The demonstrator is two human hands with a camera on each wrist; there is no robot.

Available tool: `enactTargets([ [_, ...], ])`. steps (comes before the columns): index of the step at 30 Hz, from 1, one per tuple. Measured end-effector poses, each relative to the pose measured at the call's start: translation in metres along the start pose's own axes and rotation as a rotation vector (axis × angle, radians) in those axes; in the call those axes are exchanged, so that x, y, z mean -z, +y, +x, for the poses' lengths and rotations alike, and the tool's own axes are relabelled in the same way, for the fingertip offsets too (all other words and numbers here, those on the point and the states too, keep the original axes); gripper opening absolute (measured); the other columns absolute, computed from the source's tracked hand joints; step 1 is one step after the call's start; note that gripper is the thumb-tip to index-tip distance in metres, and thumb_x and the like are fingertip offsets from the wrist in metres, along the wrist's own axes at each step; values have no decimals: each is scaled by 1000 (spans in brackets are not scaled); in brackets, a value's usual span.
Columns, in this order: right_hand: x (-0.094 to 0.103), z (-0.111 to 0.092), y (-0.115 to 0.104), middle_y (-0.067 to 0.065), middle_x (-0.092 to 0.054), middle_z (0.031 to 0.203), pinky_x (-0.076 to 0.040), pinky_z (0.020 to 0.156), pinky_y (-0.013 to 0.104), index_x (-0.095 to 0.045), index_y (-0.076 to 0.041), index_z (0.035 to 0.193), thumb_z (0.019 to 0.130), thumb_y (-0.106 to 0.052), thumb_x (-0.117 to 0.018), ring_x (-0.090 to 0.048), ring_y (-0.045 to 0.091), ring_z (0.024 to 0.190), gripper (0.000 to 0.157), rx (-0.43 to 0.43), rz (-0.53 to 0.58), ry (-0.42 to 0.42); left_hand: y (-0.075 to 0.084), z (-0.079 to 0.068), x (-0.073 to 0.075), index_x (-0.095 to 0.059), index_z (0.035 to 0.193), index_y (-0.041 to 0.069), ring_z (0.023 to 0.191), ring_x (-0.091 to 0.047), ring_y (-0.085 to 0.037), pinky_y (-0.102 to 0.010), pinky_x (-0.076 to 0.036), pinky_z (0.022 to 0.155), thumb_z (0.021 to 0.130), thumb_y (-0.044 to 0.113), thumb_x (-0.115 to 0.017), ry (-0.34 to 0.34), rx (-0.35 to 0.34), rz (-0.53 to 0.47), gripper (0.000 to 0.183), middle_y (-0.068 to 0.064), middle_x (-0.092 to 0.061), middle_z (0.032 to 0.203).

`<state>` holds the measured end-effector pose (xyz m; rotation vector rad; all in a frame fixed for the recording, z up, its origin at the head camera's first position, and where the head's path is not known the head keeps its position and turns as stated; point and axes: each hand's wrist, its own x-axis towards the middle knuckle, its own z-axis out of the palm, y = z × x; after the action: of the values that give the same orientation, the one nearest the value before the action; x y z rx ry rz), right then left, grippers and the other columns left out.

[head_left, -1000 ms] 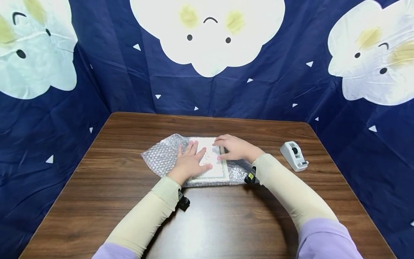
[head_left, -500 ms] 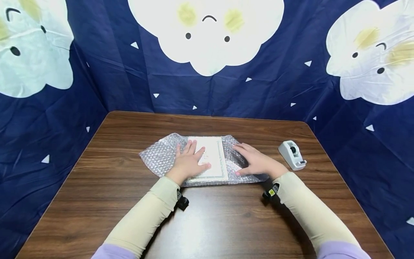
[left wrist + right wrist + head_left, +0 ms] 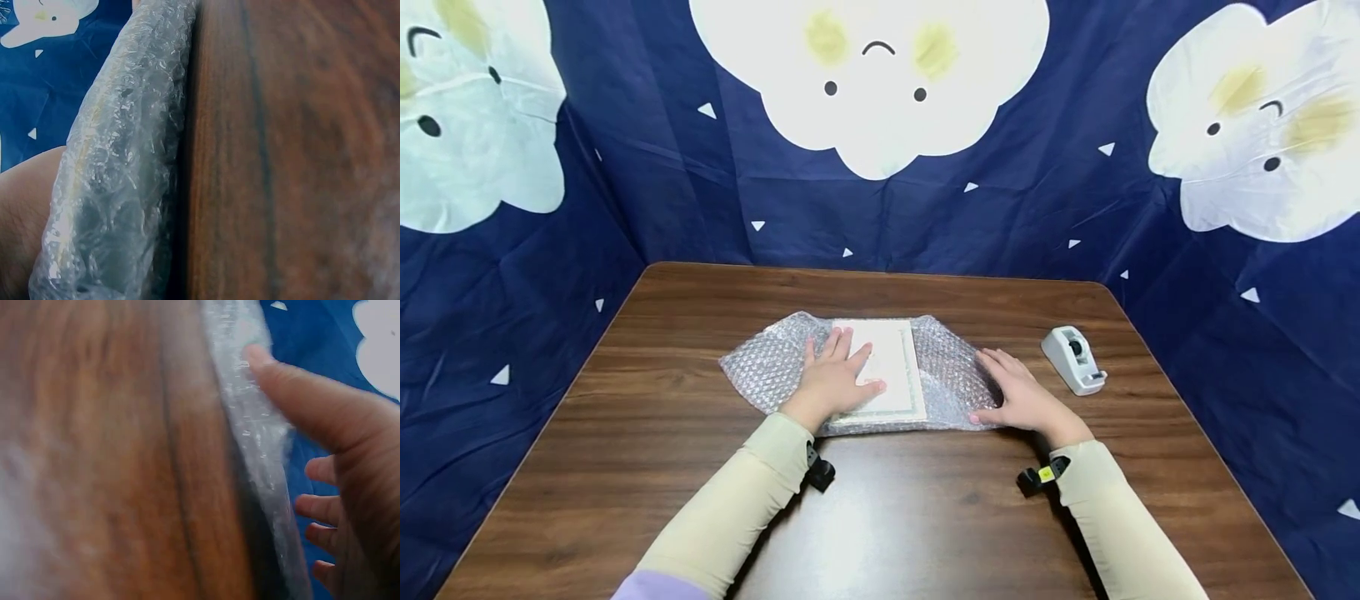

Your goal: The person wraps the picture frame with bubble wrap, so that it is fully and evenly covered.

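Note:
A flat white rectangular piece with a pale patterned border, like a picture frame [image 3: 898, 375], lies partly covered by bubble wrap [image 3: 760, 367]. My left hand [image 3: 831, 382] rests on it, fingers spread; its palm hides part of the white face. In the left wrist view, the wrapped edge of bubble wrap [image 3: 125, 156] runs along the tabletop. My right hand [image 3: 1018, 400] is at the right end of the bubble wrap, thumb and fingers apart. In the right wrist view, the thumb [image 3: 300, 387] touches the wrap [image 3: 250, 412], while the other fingers extend beyond it.
A white tape dispenser [image 3: 1073, 360] stands on the brown wooden table [image 3: 925, 517], right of the wrap. Behind the table hangs a dark blue curtain [image 3: 820, 200] with cloud figures.
My right hand has moved right, off the white piece and along the bubble wrap to its right end, uncovering the piece's right border. My left hand has stayed in place.

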<state>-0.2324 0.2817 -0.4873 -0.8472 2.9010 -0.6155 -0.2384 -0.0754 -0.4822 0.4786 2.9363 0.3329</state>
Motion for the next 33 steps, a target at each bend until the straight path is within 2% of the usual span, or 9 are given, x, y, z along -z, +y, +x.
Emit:
enactTargets([
  [8,-4,-16,20,25,-29,160,-18,116,66,-28,1,157,76,-59,-81,-22,47,148,114,-101,14,40,0,0,1,-25,162,26,155,8,-31,-64,9,118,96,73,-40,3,8,-19,83,-13,-1,170],
  [11,-5,-21,27,27,-30,159,-21,115,66,-33,3,155,76,-58,-81,-24,48,147,111,-141,3,70,0,1,1,-25,162,27,155,9,-31,-64,10,118,96,73,-40,-1,8,-24,83,-13,0,170],
  [14,-6,-26,31,28,-33,156,-24,114,65,-44,3,147,74,-55,-82,-28,48,144,101,-162,-11,118,0,1,0,-25,162,27,155,9,-30,-64,10,118,95,74,-39,4,5,-20,83,-13,0,170],
  [19,-8,-31,30,32,-38,151,-27,112,65,-57,2,126,73,-48,-85,-32,50,140,78,-166,25,172,0,2,-2,-24,162,27,155,10,-30,-64,11,117,95,74,-40,1,6,-23,83,-12,0,170],
  [23,-8,-31,30,31,-40,149,-28,111,64,-63,2,106,77,-39,-85,-34,51,138,54,-178,100,218,-1,3,-3,-23,163,28,155,12,-30,-64,12,117,95,75,-38,-7,9,-22,84,-12,3,170],
  [27,-9,-31,31,27,-48,144,-32,109,59,-67,-2,86,85,-27,-81,-41,47,135,28,-204,225,275,-1,3,-4,-22,163,29,155,12,-29,-64,12,117,94,76,-37,-9,8,-19,85,-11,3,170],
  [29,-8,-31,30,26,-52,142,-34,107,54,-67,-3,80,88,-21,-78,-44,44,133,23,-214,313,300,-1,3,-5,-23,163,28,155,12,-30,-64,12,117,94,75,-37,-5,4,-24,84,-12,3,170],
  [33,-6,-32,25,24,-56,140,-35,105,30,-66,4,80,95,-16,-71,-50,31,130,25,-256,507,346,-2,3,-5,-25,162,26,155,10,-31,-65,12,117,95,73,-39,5,-5,-37,83,-13,1,170],
])
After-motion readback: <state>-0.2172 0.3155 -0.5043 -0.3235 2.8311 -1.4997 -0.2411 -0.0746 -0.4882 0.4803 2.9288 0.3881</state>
